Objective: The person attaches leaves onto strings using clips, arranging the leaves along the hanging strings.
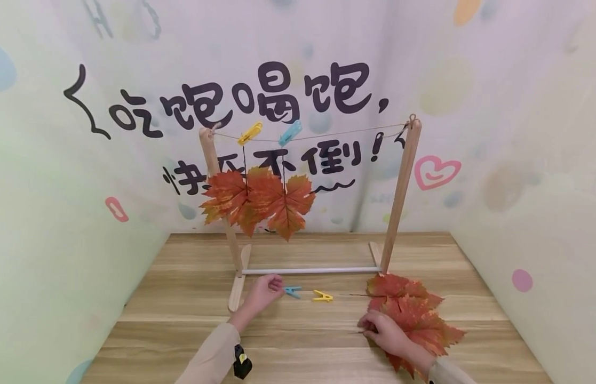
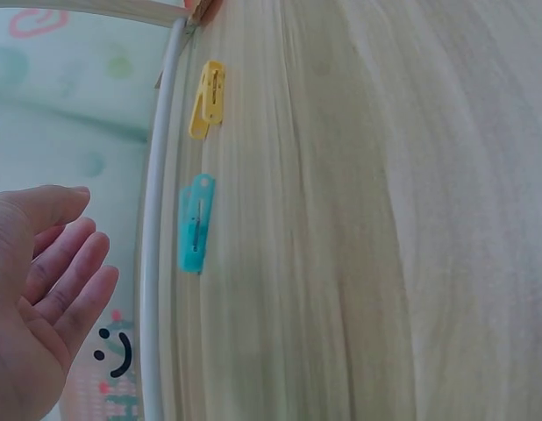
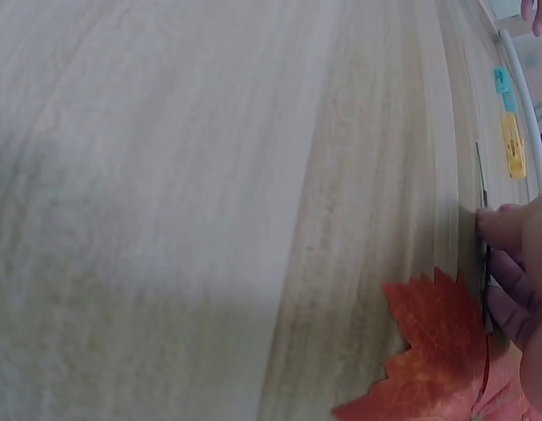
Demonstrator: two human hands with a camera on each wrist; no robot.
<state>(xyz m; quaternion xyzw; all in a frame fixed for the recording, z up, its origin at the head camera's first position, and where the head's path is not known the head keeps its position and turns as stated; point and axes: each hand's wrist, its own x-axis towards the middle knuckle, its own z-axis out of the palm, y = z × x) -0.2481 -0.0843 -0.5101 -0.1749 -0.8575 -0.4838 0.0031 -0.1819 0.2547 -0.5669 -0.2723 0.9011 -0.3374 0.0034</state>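
My left hand (image 1: pixel 265 292) is just left of a blue clothespin (image 1: pixel 292 292) on the table, its fingers loosely bent and holding nothing. In the left wrist view that hand (image 2: pixel 43 281) shows a gap between thumb and fingers. A yellow clothespin (image 1: pixel 323 296) lies to the right of the blue one. At the right, my right hand (image 1: pixel 386 333) pinches the thin dark stem (image 3: pixel 485 189) of a red-orange artificial leaf (image 3: pixel 438 351). Another leaf (image 1: pixel 396 288) lies behind it, partly overlapped. The wrist covers part of the leaf that I hold.
Beyond my hands stands a wooden frame (image 1: pixel 402 197) with a white bottom bar (image 1: pixel 312 271) and a string (image 1: pixel 346 132) across its top. A yellow clothespin (image 1: pixel 250 133) and a blue clothespin (image 1: pixel 290 133) hold hanging leaves (image 1: pixel 288 205) there. Printed curtains surround the wooden table (image 1: pixel 298 341).
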